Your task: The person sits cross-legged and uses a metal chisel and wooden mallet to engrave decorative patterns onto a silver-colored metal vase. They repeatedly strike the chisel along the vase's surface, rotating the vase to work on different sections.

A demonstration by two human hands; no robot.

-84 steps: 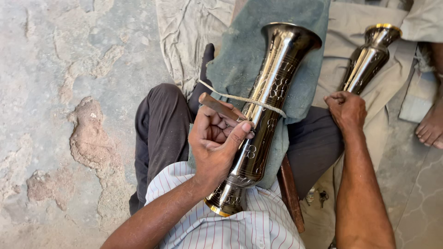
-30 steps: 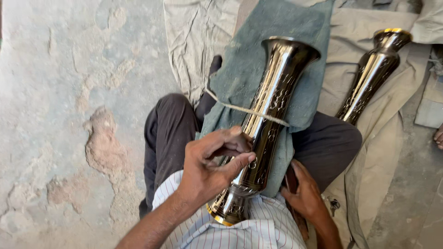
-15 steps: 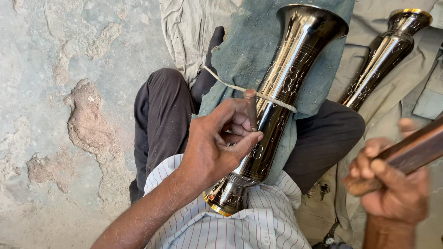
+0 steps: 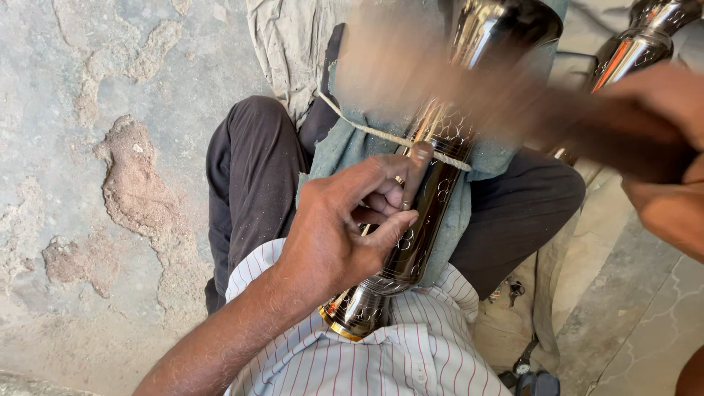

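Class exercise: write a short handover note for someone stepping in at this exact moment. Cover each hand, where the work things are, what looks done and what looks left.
Left hand: grip closed on a small thin tool, its tip against the tall shiny metal vase.
Right hand: raised at the right, motion-blurred, gripping a dark handle; what is on its end cannot be told.
Vase: lies tilted across the lap on a grey-green cloth, tied to it with a cord, base against the striped shirt.
Second vase: on cloth at upper right, untouched.
Done: small marks show on the vase body around the tool.
Left: the upper body looks plain.
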